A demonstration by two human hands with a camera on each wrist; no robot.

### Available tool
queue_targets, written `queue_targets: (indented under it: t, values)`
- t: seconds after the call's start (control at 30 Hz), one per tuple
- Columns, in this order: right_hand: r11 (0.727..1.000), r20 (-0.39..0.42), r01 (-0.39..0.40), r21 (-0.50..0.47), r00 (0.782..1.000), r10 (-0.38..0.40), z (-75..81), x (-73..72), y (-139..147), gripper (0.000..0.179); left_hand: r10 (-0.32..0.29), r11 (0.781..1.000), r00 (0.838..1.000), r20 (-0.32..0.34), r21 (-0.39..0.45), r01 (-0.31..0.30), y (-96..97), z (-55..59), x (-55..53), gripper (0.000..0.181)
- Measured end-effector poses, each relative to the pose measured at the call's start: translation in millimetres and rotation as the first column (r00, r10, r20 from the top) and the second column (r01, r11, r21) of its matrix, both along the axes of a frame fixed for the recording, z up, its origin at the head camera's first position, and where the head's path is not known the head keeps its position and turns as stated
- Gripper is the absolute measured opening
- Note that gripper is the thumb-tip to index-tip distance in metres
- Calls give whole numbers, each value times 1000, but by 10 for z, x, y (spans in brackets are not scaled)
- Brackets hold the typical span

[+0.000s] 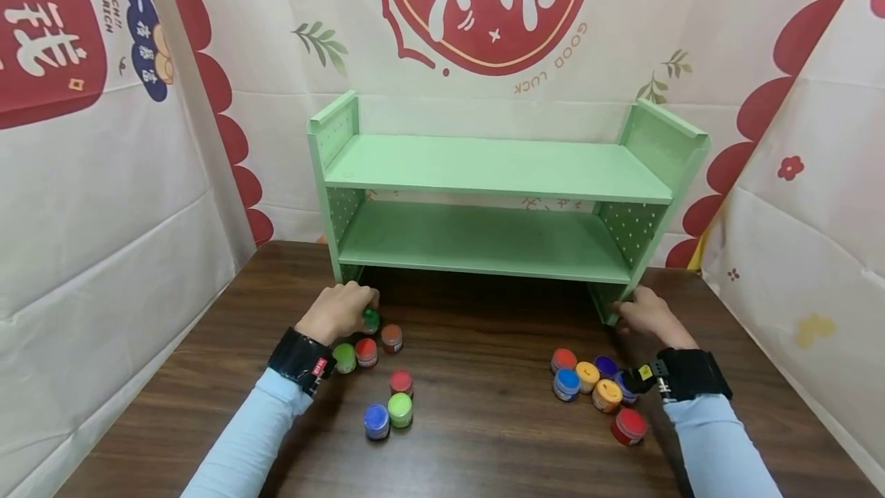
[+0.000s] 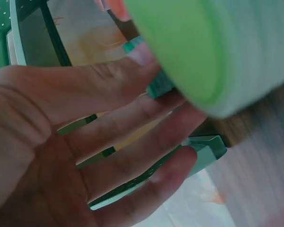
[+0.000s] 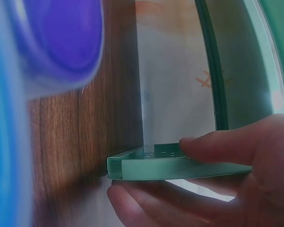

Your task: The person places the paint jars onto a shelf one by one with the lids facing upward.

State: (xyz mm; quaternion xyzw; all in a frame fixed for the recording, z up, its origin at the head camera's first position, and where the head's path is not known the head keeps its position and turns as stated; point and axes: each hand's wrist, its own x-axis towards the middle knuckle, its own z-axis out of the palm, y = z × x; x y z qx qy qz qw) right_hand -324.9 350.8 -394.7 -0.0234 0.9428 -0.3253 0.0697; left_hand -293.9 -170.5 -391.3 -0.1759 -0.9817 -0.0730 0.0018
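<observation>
My left hand (image 1: 339, 312) pinches a small jar with a dark green lid (image 1: 371, 321) between thumb and fingers, near the left foot of a light green two-tier shelf (image 1: 484, 237). In the left wrist view, the thumb lies against that jar, and a jar with a light green lid (image 2: 180, 42) looms blurred near the camera. My right hand (image 1: 646, 315) grips the shelf's right side panel low down. In the right wrist view, the thumb lies on one face of the panel edge (image 3: 180, 168) with the fingers on the other side.
Close to my left hand stand jars with green (image 1: 344, 357), red (image 1: 366, 352) and brown (image 1: 391, 337) lids. Nearer are pink-red, light green and blue (image 1: 376, 420) ones. Several more, including an orange one (image 1: 607, 396), cluster by my right wrist. Printed cloth hangs behind the table.
</observation>
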Motion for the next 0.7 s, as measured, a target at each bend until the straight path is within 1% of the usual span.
queue_targets:
  t: [0.33, 0.53, 0.63, 0.7]
  values:
    - [1000, 6, 15, -17, 1000, -15, 6, -1, 4, 29, -8, 998, 1000, 29, 55, 7, -22, -20, -29, 31]
    - [999, 11, 19, -38, 1000, -18, 8, 0, 15, 31, -21, 999, 999, 26, 51, 19, -11, -11, -31, 28]
    - [998, 11, 18, -60, 1000, -18, -8, 4, 17, 32, -33, 998, 999, 11, 53, 32, -5, 17, -4, 27]
    - [997, 12, 17, -72, 1000, -16, -15, 7, 18, 32, -42, 996, 999, -24, 74, 44, -3, 68, 27, 25]
